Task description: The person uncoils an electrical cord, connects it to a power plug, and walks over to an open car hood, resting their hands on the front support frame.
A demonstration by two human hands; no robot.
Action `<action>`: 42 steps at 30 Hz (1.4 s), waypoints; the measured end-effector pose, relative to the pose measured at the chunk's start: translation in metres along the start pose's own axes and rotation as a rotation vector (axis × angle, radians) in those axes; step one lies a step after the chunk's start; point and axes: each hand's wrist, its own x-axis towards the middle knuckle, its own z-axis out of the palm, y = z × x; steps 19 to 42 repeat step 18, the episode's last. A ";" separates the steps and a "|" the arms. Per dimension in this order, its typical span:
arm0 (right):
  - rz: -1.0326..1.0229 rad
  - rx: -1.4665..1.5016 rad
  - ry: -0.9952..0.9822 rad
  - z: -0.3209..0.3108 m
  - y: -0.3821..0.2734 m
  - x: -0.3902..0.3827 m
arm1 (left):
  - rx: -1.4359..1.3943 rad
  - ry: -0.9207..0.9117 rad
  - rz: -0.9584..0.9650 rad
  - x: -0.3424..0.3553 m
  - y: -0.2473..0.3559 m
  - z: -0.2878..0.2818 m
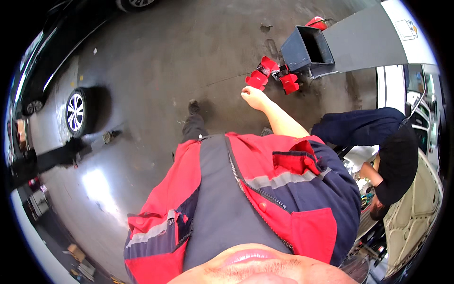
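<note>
My right hand point(255, 98) hangs out in front of my body, the bare forearm reaching from the jacket's right side. Its fingers look curled in, and nothing shows sticking out of them. Just beyond it on the floor lie red pieces with flaps, like opened boxes point(257, 80), with black bits among them; the hand looks apart from them. Behind these stands a blue-grey bin point(295, 51) with a dark opening. My left hand is out of sight; only the red and dark blue jacket point(161, 208) shows on that side.
A loose car wheel point(75, 112) stands on the floor at left, near a black car point(56, 42). At right, a person in dark clothes point(397, 156) bends into the engine bay of a car with its hood point(416, 213) raised. A grey panel point(364, 40) adjoins the bin.
</note>
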 end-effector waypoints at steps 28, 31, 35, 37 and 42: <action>1.002 0.349 -0.039 0.011 0.210 0.049 | -0.075 0.409 0.764 0.234 0.742 -0.605; 1.002 0.349 -0.039 0.011 0.210 0.049 | -0.075 0.409 0.764 0.234 0.742 -0.605; 1.002 0.349 -0.039 0.011 0.210 0.049 | -0.075 0.409 0.764 0.234 0.742 -0.605; 1.002 0.349 -0.039 0.011 0.210 0.049 | -0.075 0.409 0.764 0.234 0.742 -0.605; 1.002 0.349 -0.039 0.011 0.210 0.049 | -0.075 0.409 0.764 0.234 0.742 -0.605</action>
